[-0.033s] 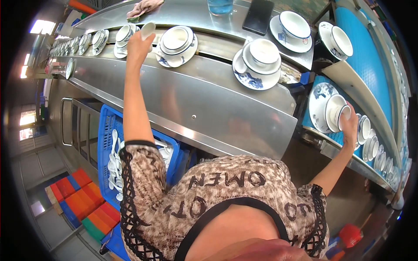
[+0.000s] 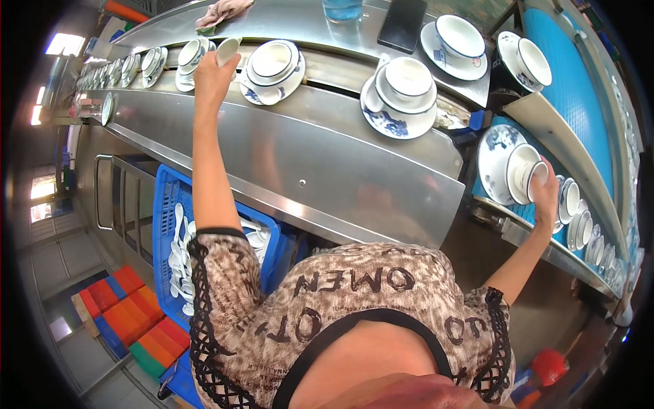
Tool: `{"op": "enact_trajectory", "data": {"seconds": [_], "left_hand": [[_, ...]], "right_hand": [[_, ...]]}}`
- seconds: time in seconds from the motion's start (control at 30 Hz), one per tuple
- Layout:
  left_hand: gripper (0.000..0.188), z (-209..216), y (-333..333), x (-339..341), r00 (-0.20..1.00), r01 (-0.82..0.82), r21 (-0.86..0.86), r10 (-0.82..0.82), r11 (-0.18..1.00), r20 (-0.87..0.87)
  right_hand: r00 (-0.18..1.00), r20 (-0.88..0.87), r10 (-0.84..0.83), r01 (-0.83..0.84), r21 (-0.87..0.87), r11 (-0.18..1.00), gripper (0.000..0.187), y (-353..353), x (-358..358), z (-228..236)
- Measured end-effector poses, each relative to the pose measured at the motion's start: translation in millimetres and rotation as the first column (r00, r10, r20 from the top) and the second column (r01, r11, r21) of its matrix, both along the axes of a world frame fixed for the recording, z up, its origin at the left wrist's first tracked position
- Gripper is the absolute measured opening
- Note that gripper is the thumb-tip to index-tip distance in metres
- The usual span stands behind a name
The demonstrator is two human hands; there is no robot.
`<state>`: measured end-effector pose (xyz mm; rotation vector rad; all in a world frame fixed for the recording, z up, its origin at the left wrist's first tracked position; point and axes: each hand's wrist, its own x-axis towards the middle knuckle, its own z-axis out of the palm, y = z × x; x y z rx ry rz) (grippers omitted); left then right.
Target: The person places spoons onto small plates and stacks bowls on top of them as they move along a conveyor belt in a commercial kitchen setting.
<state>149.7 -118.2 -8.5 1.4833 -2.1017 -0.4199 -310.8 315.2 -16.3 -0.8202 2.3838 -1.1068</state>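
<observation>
My left hand pinches a small white cup, tilted, above the far line of dishes. To its right stands a blue-patterned saucer with a bowl and a cup stacked on it. On its left is another such set. My right hand grips the rim of a white cup on the blue belt at the right. That cup is against a bowl, which rests on a patterned plate. The right fingertips are partly hidden by the cup.
A further set with a spoon stands mid-counter on the steel track. Behind it lie a dark phone, a blue container and a pink cloth. Below the counter edge is a blue basket of white spoons. More dish sets line the right belt.
The dish sets on the far track have shifted slightly left, and my left hand with the small cup has moved a little left too. The plate at my right hand has shifted left slightly.
</observation>
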Motion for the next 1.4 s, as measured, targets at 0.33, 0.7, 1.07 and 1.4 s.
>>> {"op": "enact_trajectory", "data": {"seconds": [0.33, 0.7, 1.07, 1.4], "left_hand": [[0.022, -19.6, 112.5, -104.1, 0.822, 0.559, -0.217, -0.569, 0.800, 0.018], [0.026, -37.6, 48.6, -87.2, 0.914, 0.399, 0.717, -0.181, 0.571, -0.364], [0.028, -18.2, 95.7, -45.0, 0.912, 0.145, 0.545, 0.102, 0.826, -0.397], [0.026, -26.1, 135.7, -46.0, 0.965, 0.037, 0.441, 0.082, 0.897, -0.248]], "right_hand": [[0.966, -0.048, 0.253, -0.253, 0.000, 0.967, 0.039, -98.5, 52.9, -31.7], [0.874, -0.483, -0.044, 0.009, -0.074, 0.997, 0.029, -45.9, 19.5, 15.3], [0.916, -0.394, 0.070, 0.052, 0.289, 0.956, 0.052, 36.1, -64.8, -6.0], [0.999, -0.006, 0.053, -0.052, 0.155, 0.987, 0.038, 10.7, -44.6, -4.3]]}}
